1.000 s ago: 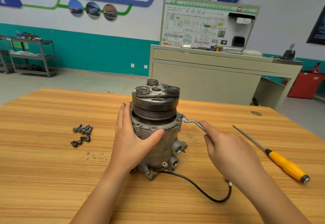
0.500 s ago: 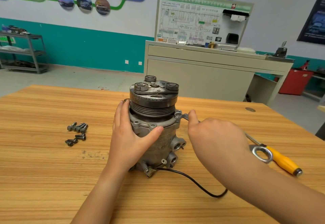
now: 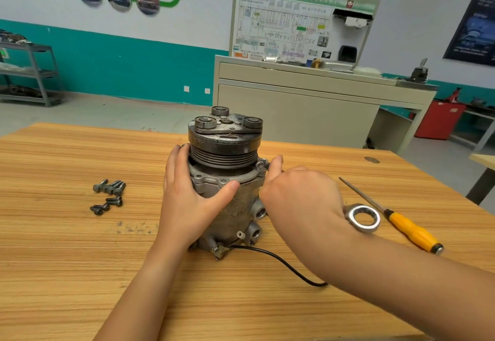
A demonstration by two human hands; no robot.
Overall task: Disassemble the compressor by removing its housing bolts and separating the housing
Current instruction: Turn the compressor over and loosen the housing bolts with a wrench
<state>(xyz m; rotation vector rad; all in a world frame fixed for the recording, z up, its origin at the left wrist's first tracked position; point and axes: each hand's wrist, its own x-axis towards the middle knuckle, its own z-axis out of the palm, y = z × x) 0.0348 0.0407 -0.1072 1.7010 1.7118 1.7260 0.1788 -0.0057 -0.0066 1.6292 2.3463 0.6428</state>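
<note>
Centrally, compressor (image 3: 225,142) clasped by left hand (image 3: 187,201), right hand (image 3: 300,198) clasping wrench (image 3: 363,218), board (image 3: 284,27) reads HV.

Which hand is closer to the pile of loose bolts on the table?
Left. The left hand grips the compressor, just right of the bolts; the right hand is beyond the compressor, holding the wrench.

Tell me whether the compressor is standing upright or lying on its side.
Upright: the compressor stands on end on the table, clutch plate on top, the left hand gripping its side.
</note>
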